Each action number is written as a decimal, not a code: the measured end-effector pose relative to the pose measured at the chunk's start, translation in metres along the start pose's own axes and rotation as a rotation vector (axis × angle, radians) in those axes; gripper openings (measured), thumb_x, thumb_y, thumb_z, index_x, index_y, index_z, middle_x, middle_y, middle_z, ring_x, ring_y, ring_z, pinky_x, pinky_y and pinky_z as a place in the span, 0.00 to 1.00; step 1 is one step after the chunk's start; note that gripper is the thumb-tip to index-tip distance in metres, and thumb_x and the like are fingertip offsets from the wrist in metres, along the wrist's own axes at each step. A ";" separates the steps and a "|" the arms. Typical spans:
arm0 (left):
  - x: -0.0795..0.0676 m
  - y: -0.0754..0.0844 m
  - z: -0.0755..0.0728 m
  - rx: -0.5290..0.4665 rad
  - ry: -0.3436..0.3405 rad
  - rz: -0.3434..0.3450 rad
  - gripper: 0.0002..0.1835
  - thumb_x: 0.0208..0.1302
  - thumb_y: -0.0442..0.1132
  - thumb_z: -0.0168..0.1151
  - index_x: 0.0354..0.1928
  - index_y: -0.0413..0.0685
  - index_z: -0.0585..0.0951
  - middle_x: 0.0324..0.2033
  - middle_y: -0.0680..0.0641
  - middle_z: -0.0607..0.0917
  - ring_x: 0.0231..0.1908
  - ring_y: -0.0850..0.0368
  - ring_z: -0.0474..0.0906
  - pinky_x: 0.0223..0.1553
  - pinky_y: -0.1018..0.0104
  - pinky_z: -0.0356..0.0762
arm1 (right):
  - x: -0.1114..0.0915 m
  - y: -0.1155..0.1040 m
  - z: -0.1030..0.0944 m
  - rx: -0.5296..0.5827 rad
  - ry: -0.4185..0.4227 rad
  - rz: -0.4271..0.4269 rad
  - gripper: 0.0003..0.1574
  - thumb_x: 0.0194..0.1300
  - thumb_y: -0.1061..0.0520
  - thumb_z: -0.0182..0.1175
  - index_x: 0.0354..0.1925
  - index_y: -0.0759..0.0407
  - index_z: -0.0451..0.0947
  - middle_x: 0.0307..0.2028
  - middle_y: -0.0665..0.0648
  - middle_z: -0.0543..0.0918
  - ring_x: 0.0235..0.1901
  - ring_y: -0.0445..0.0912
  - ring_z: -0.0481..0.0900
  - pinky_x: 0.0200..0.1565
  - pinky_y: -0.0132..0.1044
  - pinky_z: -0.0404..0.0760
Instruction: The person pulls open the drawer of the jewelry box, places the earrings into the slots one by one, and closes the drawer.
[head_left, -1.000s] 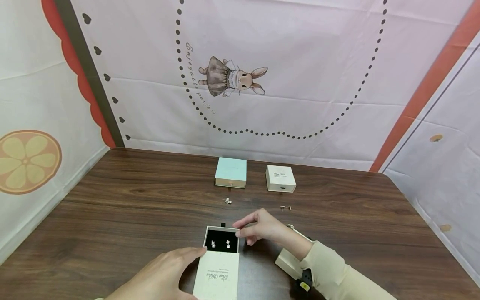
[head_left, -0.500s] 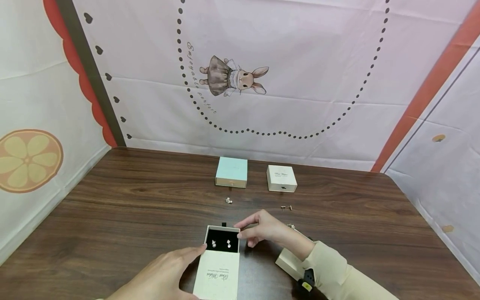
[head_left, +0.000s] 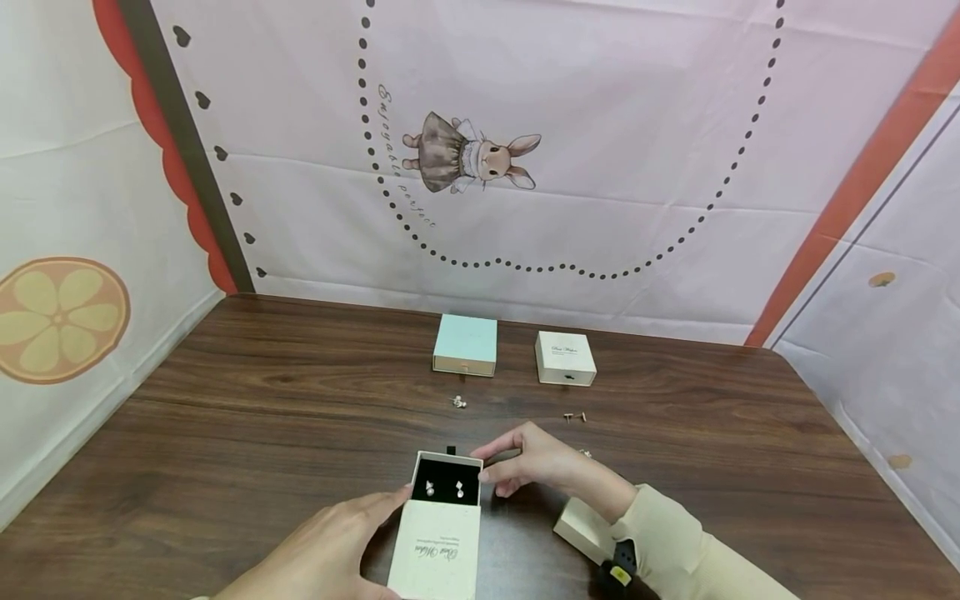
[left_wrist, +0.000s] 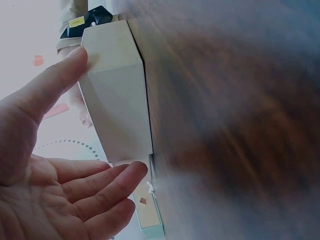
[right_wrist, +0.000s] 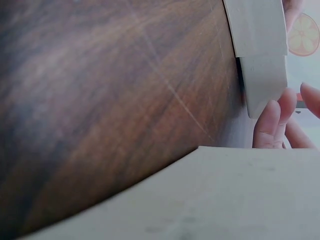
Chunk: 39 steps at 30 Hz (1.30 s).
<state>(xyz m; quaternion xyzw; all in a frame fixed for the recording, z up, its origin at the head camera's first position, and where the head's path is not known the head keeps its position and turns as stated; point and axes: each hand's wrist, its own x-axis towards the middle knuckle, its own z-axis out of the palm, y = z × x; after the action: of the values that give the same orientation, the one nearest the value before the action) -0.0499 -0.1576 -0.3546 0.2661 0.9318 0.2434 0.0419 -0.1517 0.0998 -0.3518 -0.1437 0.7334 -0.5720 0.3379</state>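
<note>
A cream jewelry box [head_left: 435,546] lies at the front of the table with its drawer [head_left: 474,460] partly out. Two small pearl earrings [head_left: 460,490] sit on the drawer's black lining [head_left: 444,477]. Along the box's left side, my left hand [head_left: 330,533] holds it between thumb and fingers; in the left wrist view the thumb [left_wrist: 75,62] rests at the near end. My right hand [head_left: 528,462] is at the drawer's far right corner, thumb and index fingertip at its edge, other fingers loosely bent. In the right wrist view, fingertips [right_wrist: 270,115] lie beside the drawer's end.
A light blue box [head_left: 465,337] and a white box [head_left: 566,357] stand at the back. Loose earrings lie before them, one pair silvery [head_left: 458,402], another with thin posts [head_left: 575,417]. Under my right forearm lies another cream box [head_left: 585,529], partly hidden.
The view has shifted slightly, so everything appears a little further right. Both hands keep their places on the box and its drawer, and the earrings in it stay put.
</note>
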 end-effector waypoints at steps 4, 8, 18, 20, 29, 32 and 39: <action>0.001 0.002 -0.001 -0.003 0.003 -0.016 0.57 0.33 0.69 0.68 0.62 0.37 0.66 0.53 0.44 0.77 0.49 0.49 0.75 0.44 0.53 0.75 | -0.001 0.001 -0.001 -0.006 -0.003 -0.003 0.21 0.54 0.66 0.62 0.48 0.72 0.76 0.42 0.62 0.82 0.19 0.40 0.78 0.30 0.35 0.80; 0.001 0.002 -0.001 -0.003 0.016 -0.023 0.58 0.31 0.69 0.68 0.62 0.37 0.67 0.53 0.44 0.77 0.49 0.49 0.75 0.45 0.53 0.75 | -0.001 0.001 -0.001 -0.011 -0.012 -0.010 0.21 0.54 0.66 0.62 0.48 0.72 0.76 0.45 0.63 0.80 0.20 0.41 0.78 0.32 0.36 0.81; 0.002 -0.001 0.000 0.005 0.019 -0.038 0.54 0.30 0.58 0.75 0.62 0.37 0.67 0.53 0.44 0.76 0.50 0.49 0.75 0.46 0.52 0.74 | -0.001 0.000 0.000 -0.035 -0.035 -0.017 0.22 0.54 0.67 0.62 0.48 0.72 0.76 0.41 0.64 0.82 0.21 0.42 0.79 0.32 0.38 0.81; 0.002 -0.001 0.000 0.002 0.018 -0.046 0.54 0.29 0.57 0.76 0.62 0.37 0.67 0.53 0.43 0.76 0.50 0.49 0.75 0.46 0.51 0.73 | -0.001 -0.001 0.001 -0.042 -0.039 -0.019 0.22 0.54 0.66 0.62 0.49 0.71 0.76 0.42 0.64 0.82 0.22 0.42 0.79 0.33 0.38 0.81; 0.004 -0.002 -0.002 -0.009 0.016 -0.059 0.55 0.28 0.56 0.76 0.62 0.38 0.66 0.55 0.44 0.76 0.51 0.49 0.74 0.47 0.51 0.73 | -0.001 -0.004 0.004 -0.067 -0.047 -0.008 0.23 0.52 0.68 0.64 0.49 0.70 0.76 0.43 0.64 0.81 0.24 0.43 0.81 0.34 0.40 0.81; 0.004 -0.002 -0.003 -0.009 0.013 -0.057 0.55 0.28 0.56 0.76 0.62 0.38 0.66 0.54 0.43 0.76 0.50 0.49 0.74 0.47 0.51 0.73 | -0.001 -0.005 0.005 -0.077 -0.048 -0.010 0.24 0.51 0.68 0.64 0.49 0.70 0.76 0.43 0.64 0.81 0.24 0.44 0.81 0.34 0.40 0.81; 0.005 -0.004 -0.004 -0.024 0.005 -0.064 0.57 0.28 0.60 0.75 0.63 0.37 0.66 0.54 0.42 0.76 0.51 0.49 0.74 0.47 0.50 0.73 | -0.001 -0.007 0.006 -0.085 -0.067 -0.006 0.24 0.52 0.68 0.64 0.49 0.70 0.76 0.43 0.65 0.81 0.25 0.44 0.81 0.34 0.40 0.81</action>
<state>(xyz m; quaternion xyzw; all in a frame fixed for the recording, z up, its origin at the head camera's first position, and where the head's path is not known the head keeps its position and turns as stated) -0.0572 -0.1592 -0.3522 0.2349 0.9370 0.2536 0.0507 -0.1481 0.0942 -0.3460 -0.1794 0.7447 -0.5365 0.3542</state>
